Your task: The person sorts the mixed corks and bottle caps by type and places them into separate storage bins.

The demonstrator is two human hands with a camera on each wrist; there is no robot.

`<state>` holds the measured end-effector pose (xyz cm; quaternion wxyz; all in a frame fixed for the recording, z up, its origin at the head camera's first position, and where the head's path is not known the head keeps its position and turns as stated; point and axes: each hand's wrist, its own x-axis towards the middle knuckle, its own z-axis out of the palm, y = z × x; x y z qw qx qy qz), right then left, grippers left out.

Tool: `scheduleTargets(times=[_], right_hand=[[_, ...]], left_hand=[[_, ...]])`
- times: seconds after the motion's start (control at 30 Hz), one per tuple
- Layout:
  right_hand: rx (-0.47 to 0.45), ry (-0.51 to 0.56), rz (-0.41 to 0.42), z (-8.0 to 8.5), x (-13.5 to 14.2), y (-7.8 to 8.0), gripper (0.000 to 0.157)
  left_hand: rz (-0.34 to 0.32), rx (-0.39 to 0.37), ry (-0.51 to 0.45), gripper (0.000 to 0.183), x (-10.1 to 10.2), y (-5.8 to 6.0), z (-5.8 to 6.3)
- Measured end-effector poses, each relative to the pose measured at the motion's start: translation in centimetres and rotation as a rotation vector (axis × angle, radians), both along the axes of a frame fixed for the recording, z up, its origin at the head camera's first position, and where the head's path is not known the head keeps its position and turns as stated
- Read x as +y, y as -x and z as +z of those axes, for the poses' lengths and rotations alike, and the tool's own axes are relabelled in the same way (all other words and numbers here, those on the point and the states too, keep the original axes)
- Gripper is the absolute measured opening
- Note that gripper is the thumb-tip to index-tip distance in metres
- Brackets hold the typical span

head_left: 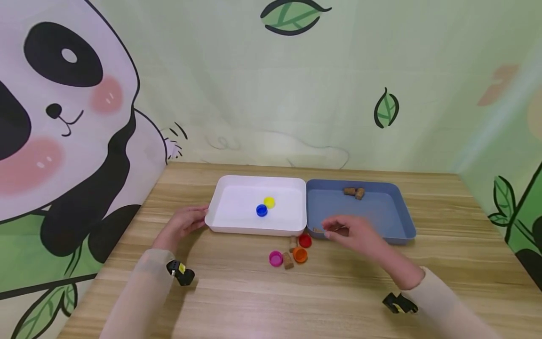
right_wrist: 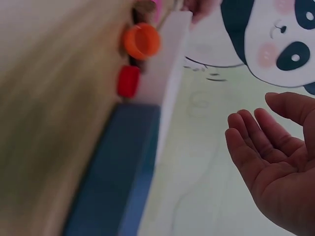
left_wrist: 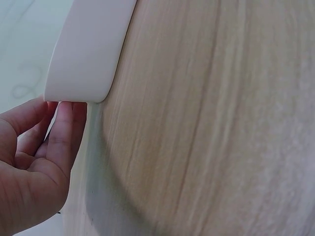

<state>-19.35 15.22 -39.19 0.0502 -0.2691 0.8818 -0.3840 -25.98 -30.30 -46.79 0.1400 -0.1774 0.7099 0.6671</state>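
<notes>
My left hand (head_left: 186, 225) rests at the left end of a white tray (head_left: 237, 226), its fingertips (left_wrist: 61, 110) touching the end wall. Two bottle caps lie inside this tray, a yellow cap (head_left: 269, 202) and a blue cap (head_left: 261, 210). Over the near left part of a blue-grey tray (head_left: 360, 216) hovers my right hand (head_left: 353, 233). In the right wrist view, its fingers are loosely bent, with nothing between them and the thumb. A cork (head_left: 317, 230) lies near that tray's front left corner, partly hidden, and two brown corks (head_left: 349, 191) lie at its back.
In front of where the trays meet, a red cap (head_left: 305, 240), an orange cap (head_left: 300, 255), a magenta cap (head_left: 276, 258) and two corks (head_left: 288, 261) sit close together on the wooden table (head_left: 237, 301). A panda-printed cloth (head_left: 237, 94) hangs behind.
</notes>
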Motion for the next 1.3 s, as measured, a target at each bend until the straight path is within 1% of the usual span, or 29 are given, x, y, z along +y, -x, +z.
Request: scheduleTargets(times=[0.1,0.23,0.37,0.5,0.67,0.8,0.97,1.1,1.3], right_hand=[[-0.039,0.007,0.02,-1.3,-0.5,-0.3,0.024],[-0.087,-0.005,0.031,-2.4,-1.0,-0.6,0.024],[-0.092,-0.039,0.061,-3.1,-1.6,-0.6,0.023],[-0.089,-0.061,0.081,-3.8,-2.0,-0.5,0.023],[-0.076,-0.078,0.08,-4.8,-2.5,-0.4,0.022],[-0.054,-0.098,0.074,-5.2,-2.8,-0.2,0.022],[-0.04,-0.154,0.063,-5.3,-3.3,0.2,0.021],[-0.065,-0.179,0.06,-5.6,-3.6,0.6,0.021],[-0.105,-0.181,0.052,-5.9,-3.9,0.9,0.021]], left_hand=[[-0.004,0.0,0.004,0.052,0.0,0.0,0.0],[-0.005,-0.004,0.008,0.052,-0.1,0.0,0.1],[-0.002,-0.014,0.008,0.052,-0.1,0.0,0.1],[0.004,-0.031,0.027,0.051,-0.1,0.1,0.1],[-0.006,-0.026,0.025,0.051,-0.1,0.0,0.0],[-0.012,-0.019,0.022,0.052,-0.1,0.0,0.0],[-0.011,-0.016,0.027,0.051,-0.1,0.1,0.1],[-0.012,-0.02,0.022,0.051,-0.2,0.0,-0.1],[-0.012,-0.019,0.016,0.051,-0.2,0.1,-0.1]])
